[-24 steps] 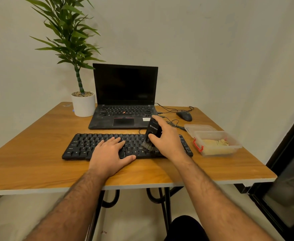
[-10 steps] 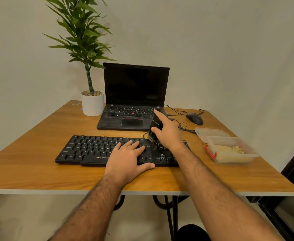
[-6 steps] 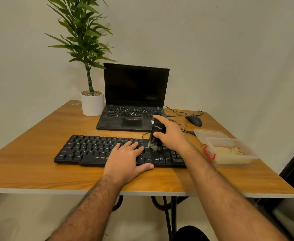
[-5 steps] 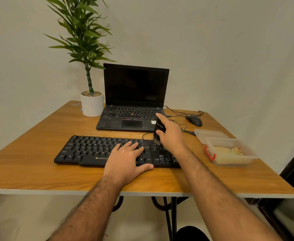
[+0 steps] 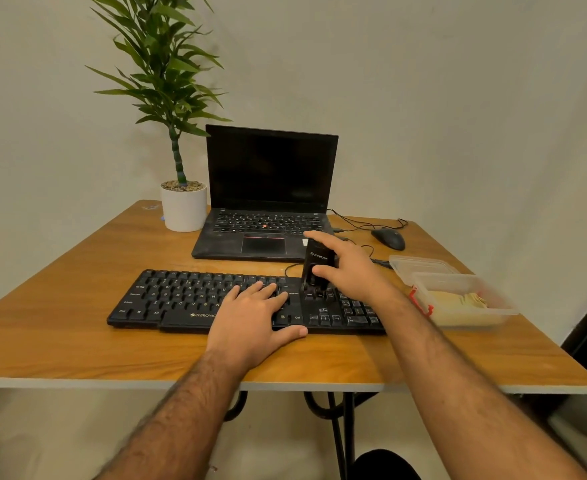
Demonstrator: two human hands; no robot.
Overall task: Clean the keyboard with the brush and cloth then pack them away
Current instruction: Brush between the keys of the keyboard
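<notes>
A black keyboard (image 5: 181, 299) lies across the front of the wooden table (image 5: 60, 327). My left hand (image 5: 254, 320) rests flat on its middle keys, fingers spread. My right hand (image 5: 351, 271) grips a black brush (image 5: 316, 266) and holds it upright, bristles down on the keys at the keyboard's right part. A yellow cloth (image 5: 458, 301) lies inside a clear plastic box (image 5: 465, 317) at the right of the table.
A black laptop (image 5: 268, 202) stands open behind the keyboard. A potted plant (image 5: 183, 209) stands at the back left. A mouse (image 5: 388, 238) with its cable lies at the back right. The box's clear lid (image 5: 420, 265) lies behind the box.
The brush has gone back and forth over the right part of the keyboard in my right hand. My left hand has stayed on the keys. The camera view has shifted slightly.
</notes>
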